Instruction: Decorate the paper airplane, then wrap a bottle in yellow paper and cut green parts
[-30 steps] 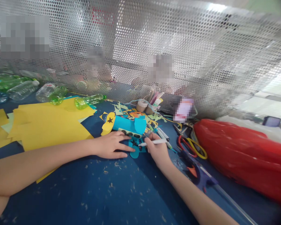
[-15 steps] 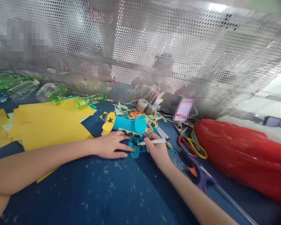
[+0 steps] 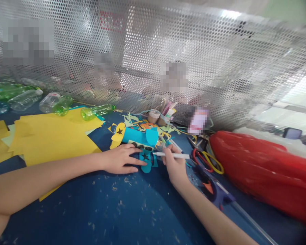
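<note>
My left hand (image 3: 121, 158) lies flat on the blue table, fingers stretched out, pressing the edge of a small blue paper cut-out with a black star (image 3: 146, 161). Just behind it stands a blue paper-tube plane (image 3: 137, 136) with yellow wings and black stars. My right hand (image 3: 175, 163) is closed round a white marker (image 3: 172, 155), whose tip points left and hovers just beside the cut-out.
Yellow paper sheets (image 3: 48, 137) lie at the left, with several plastic bottles (image 3: 58, 103) behind them. Scissors with red and yellow handles (image 3: 207, 160), paper scraps and tape rolls (image 3: 154, 116) sit behind the hands. A red bag (image 3: 262, 170) fills the right. A perforated metal screen (image 3: 153, 54) closes off the back.
My right hand has drawn the marker a little to the right and up, off the cut-out's star. The left hand has stayed in place.
</note>
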`<action>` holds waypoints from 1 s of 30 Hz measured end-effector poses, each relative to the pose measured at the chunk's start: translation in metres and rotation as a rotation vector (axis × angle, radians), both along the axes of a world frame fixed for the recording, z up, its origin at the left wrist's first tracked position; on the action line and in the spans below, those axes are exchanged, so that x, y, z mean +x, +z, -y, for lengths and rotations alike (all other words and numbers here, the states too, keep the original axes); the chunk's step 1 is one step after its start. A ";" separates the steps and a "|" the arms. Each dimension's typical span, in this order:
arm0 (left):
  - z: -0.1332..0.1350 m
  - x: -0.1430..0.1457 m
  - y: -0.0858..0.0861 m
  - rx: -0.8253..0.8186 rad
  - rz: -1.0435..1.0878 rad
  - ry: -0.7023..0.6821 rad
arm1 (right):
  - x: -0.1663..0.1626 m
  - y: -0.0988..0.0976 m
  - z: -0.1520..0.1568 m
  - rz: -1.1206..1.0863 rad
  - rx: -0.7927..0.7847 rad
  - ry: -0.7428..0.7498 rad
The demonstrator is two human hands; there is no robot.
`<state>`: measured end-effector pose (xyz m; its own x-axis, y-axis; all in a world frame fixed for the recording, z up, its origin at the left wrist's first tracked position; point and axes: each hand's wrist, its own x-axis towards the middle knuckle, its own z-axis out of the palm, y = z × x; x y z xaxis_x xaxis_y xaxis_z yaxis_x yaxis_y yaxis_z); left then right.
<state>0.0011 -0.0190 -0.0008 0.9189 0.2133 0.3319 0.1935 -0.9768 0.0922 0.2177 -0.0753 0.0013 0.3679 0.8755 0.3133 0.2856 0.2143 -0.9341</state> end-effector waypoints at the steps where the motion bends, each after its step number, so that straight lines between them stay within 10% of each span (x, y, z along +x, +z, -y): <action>1: 0.001 0.000 0.001 0.003 0.003 0.001 | 0.000 0.002 0.001 -0.014 0.015 -0.010; 9: 0.005 -0.002 0.005 -0.028 0.151 0.053 | -0.005 0.014 0.010 -0.055 0.068 -0.021; 17: 0.019 -0.014 0.035 0.392 0.582 -0.032 | -0.001 0.010 0.008 -0.074 0.080 0.008; 23: -0.026 -0.035 0.058 -0.103 0.838 0.468 | -0.002 0.009 0.003 -0.132 0.041 0.055; 30: -0.075 -0.043 0.012 -0.815 0.673 0.321 | 0.004 -0.007 -0.005 -0.121 0.085 0.002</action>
